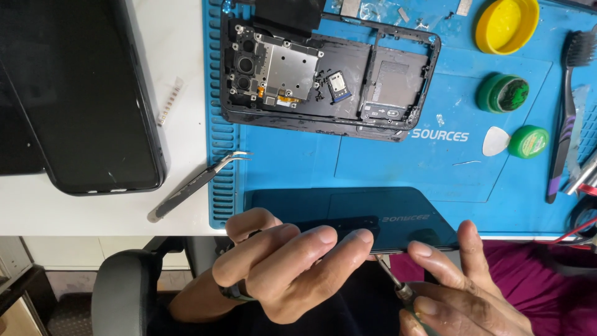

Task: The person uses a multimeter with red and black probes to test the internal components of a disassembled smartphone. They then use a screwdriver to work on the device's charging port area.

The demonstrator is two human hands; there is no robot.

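My left hand grips the near edge of a dark glossy phone screen panel, which lies at the front of the blue work mat. My right hand holds a small screwdriver whose tip points up at the panel's near edge by my left fingertips. An opened phone body with bare metal shields and camera modules lies further back on the mat.
Curved tweezers rest across the mat's left rim. A black phone case lies on the white table at left. A yellow lid, two green pots, a white pick and a brush stand at right.
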